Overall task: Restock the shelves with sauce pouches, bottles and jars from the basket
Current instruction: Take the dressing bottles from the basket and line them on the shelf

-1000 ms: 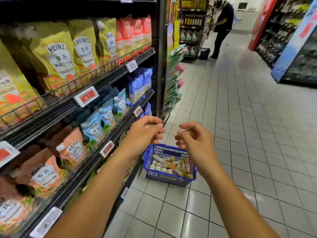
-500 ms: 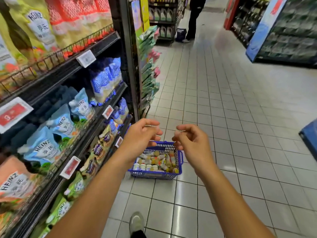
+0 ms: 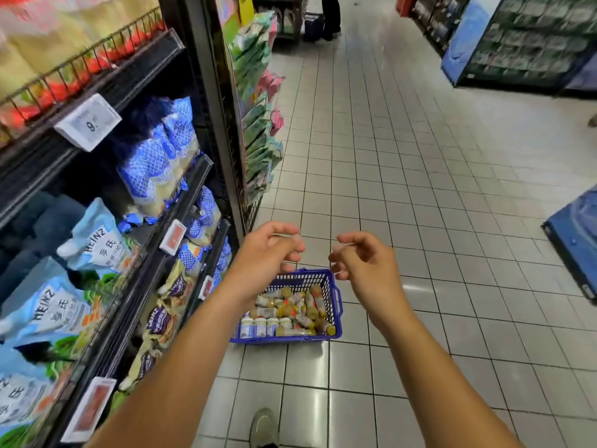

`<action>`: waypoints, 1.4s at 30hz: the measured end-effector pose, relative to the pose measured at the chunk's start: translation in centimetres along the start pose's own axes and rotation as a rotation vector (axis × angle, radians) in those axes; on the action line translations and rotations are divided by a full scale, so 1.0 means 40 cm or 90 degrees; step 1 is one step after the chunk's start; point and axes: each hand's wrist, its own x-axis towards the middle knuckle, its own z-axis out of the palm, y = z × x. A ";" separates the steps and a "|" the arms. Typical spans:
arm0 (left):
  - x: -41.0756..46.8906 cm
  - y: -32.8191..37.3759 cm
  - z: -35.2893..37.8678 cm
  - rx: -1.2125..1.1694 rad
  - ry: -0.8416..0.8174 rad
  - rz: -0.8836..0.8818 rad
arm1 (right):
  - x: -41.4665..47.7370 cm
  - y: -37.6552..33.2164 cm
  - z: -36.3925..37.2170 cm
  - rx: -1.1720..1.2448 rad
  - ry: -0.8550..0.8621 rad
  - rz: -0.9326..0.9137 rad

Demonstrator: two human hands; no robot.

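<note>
Supermarket aisle, tiled floor [image 3: 403, 176].

- Blue basket [image 3: 333, 287] sits on the floor, close against the foot of the shelves [image 3: 161, 221]. It holds small bottles and jars [image 3: 290, 315]: some lie in a loose heap, and a row stands along the near wall.
- Left hand [image 3: 263, 257] hovers above the basket's shelf-side corner. Its fingers [image 3: 281, 226] are loosely curled with the thumb tucked under, and they hold nothing.
- Right hand [image 3: 366, 265] hovers above the basket's aisle-side edge, level with the left hand and a short gap from it. Its fingers [image 3: 353, 238] are also loosely curled and hold nothing.
- Neither hand touches the basket or its contents.
- On the shelves to the basket's left, light blue Heinz pouches [image 3: 95, 240] stand behind the rail. Blue-and-white pouches [image 3: 155, 156] stand further along, and cream pouches with dark labels [image 3: 161, 318] stand on the tier nearest the basket.
- A white price tag [image 3: 87, 122] is clipped to a higher shelf edge.
- Below the basket in frame, the toe of a grey shoe [image 3: 263, 426] rests on the tiles.
- Far beyond the basket, up the aisle, another person's legs [image 3: 332, 14] stand beside a dark basket [image 3: 312, 24].
</note>
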 end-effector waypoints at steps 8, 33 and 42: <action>0.179 -0.038 -0.033 0.020 -0.011 -0.050 | 0.142 0.056 0.026 -0.018 0.026 0.042; 0.688 -0.557 0.032 0.097 0.077 -0.411 | 0.631 0.648 -0.054 -0.174 -0.075 0.397; 0.771 -1.002 -0.015 0.191 0.047 -0.557 | 0.706 1.071 0.015 -0.309 -0.121 0.478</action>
